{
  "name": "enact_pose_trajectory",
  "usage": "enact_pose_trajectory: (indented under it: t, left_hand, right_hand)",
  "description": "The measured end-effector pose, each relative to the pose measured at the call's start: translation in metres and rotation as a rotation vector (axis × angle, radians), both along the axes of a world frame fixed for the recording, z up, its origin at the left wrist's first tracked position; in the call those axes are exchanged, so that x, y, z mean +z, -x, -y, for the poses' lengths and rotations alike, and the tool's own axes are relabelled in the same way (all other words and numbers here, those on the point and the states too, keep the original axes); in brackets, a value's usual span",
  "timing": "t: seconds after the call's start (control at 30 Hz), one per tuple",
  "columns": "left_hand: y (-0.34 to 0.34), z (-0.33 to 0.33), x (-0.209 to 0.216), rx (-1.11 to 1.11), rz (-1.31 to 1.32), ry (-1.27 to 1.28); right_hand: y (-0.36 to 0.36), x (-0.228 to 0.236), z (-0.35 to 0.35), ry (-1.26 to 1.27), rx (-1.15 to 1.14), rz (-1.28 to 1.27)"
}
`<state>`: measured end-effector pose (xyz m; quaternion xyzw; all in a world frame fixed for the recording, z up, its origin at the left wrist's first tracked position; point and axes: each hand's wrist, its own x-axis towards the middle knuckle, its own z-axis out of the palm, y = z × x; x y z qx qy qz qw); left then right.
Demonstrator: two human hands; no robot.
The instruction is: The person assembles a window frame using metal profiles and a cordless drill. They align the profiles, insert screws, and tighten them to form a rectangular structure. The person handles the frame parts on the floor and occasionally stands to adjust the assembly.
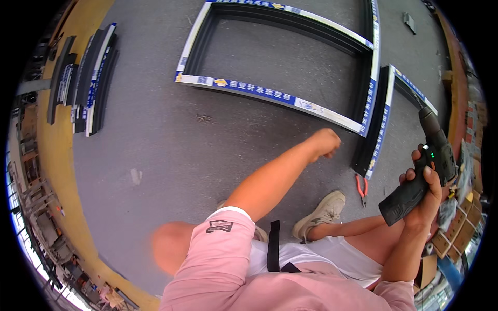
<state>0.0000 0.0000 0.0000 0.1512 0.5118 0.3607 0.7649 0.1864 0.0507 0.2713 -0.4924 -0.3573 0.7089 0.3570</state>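
A dark cordless drill (438, 142) is gripped in my right hand (428, 194), raised at the right with its bit pointing away from me. My left hand (324, 143) is curled into a fist just short of the near right corner of a large dark rectangular frame (249, 92). A small gap shows between fist and frame, and the inside of the fist is hidden. The frame lies on the floor, its edges covered with blue and white printed film. Beside its right side lies a narrower frame (381, 127) with the same film.
Red-handled pliers (361, 189) lie on the grey floor (140, 135) near my shoe (321, 213). Several loose dark profiles (93, 78) are bundled at the far left. A small metal piece (410, 23) rests at the far right. Cardboard boxes (456, 228) stand along the right edge.
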Motion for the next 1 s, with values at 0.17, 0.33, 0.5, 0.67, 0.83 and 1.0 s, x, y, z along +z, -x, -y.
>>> enact_pose_trajectory:
  t: [0.17,0.33,0.5,0.67,0.83,1.0]
  left_hand:
    - [0.061,0.016,0.051,0.091,0.155,-0.033]
    - [0.228,0.052,0.071,0.591,-0.154,-0.065]
    - [0.365,0.109,0.008,1.26,-0.992,0.203]
    - [0.401,0.116,-0.019,1.087,-0.713,0.191]
    - [0.405,0.119,-0.003,1.096,-0.575,0.049]
    - [0.394,0.098,0.051,1.206,-0.704,-0.102]
  right_hand:
    - [0.039,-0.001,0.003,0.15,0.058,0.048]
    - [0.062,0.0,0.017,0.209,0.122,0.116]
    - [0.064,0.001,0.024,0.223,0.116,0.122]
    - [0.067,0.016,0.033,0.218,0.097,0.117]
    - [0.071,0.006,0.03,0.108,0.137,0.144]
    - [0.093,-0.076,-0.016,0.101,0.033,0.022]
